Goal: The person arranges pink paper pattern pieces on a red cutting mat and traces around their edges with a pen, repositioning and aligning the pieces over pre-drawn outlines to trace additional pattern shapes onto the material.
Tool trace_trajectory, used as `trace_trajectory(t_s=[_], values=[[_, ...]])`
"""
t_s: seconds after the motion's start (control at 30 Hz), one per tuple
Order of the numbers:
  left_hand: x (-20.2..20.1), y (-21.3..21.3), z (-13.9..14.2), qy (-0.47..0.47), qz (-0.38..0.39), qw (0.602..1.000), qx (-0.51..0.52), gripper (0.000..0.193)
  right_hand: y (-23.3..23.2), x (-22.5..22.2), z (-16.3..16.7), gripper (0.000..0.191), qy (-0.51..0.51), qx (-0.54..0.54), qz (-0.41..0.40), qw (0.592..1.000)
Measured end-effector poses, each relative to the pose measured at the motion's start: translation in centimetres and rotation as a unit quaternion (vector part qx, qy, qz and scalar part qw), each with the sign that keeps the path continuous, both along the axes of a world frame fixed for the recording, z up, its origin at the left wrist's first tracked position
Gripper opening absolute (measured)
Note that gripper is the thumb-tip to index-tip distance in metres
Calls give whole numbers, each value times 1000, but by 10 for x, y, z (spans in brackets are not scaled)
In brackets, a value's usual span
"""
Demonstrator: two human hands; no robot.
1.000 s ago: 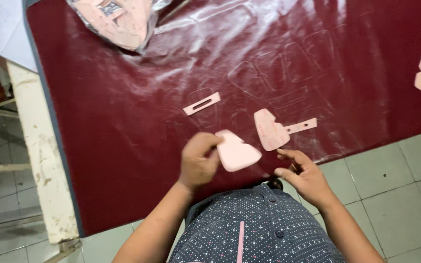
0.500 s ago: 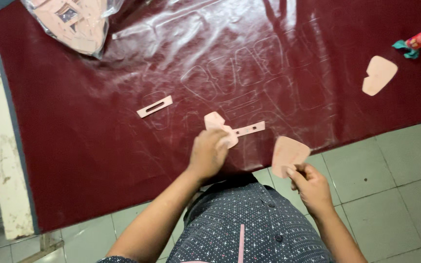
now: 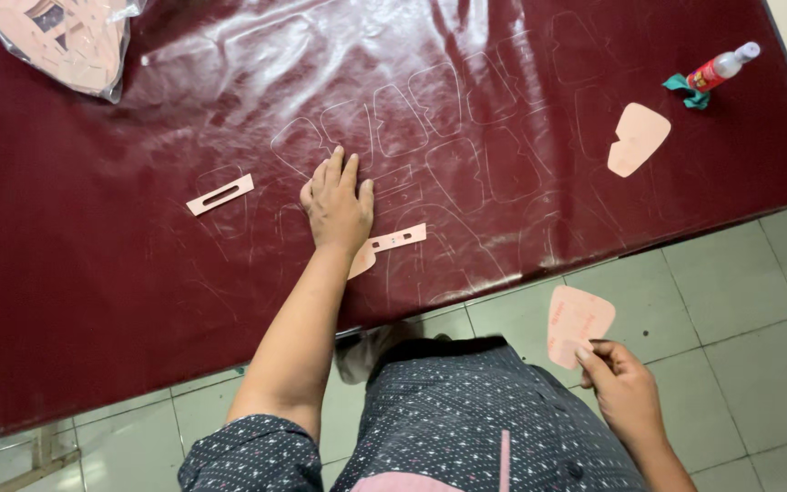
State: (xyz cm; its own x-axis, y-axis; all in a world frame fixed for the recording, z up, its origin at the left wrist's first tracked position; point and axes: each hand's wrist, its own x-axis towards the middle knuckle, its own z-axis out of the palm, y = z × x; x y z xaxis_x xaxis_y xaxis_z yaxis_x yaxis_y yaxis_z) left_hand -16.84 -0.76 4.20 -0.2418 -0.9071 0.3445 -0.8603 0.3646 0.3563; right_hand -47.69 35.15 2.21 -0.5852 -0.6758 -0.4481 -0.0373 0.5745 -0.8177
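Observation:
A dark red sheet of leather (image 3: 138,273) covers the table, with pattern outlines traced on it. My left hand (image 3: 337,205) lies flat on it, fingers together, over a pink card template (image 3: 362,261); a narrow pink strip (image 3: 397,239) pokes out beside it. My right hand (image 3: 624,387) is off the table, over the floor, pinching a rounded pink card template (image 3: 576,321) by its lower edge.
A slotted pink strip (image 3: 220,194) lies left of my left hand. Another pink template (image 3: 638,138) rests at the right. A small red bottle (image 3: 723,66) with a teal cloth (image 3: 686,92) sits far right. A clear bag of templates (image 3: 58,38) is top left. Tiled floor (image 3: 740,301) lies below.
My left hand moved up and flattened on the leather over the template. My right hand carried the rounded template lower and to the right, away from the table edge.

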Motion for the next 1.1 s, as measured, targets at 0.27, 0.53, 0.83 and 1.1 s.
trace_trajectory(t_s=[0.27,0.53,0.83,1.1], values=[[-10,1,1,-11,11,1000,-3,50,-14,-31,16,27,-25,2,-13,1000],[-57,-20,4,-135,65,985,86,52,-31,-89,34,25,-28,-11,28,999],[-180,-37,-15,7,-10,999,38,49,-83,-207,37,27,-12,15,23,1000],[-219,-45,-8,-16,51,998,21,44,-144,-294,37,23,-41,23,51,998]])
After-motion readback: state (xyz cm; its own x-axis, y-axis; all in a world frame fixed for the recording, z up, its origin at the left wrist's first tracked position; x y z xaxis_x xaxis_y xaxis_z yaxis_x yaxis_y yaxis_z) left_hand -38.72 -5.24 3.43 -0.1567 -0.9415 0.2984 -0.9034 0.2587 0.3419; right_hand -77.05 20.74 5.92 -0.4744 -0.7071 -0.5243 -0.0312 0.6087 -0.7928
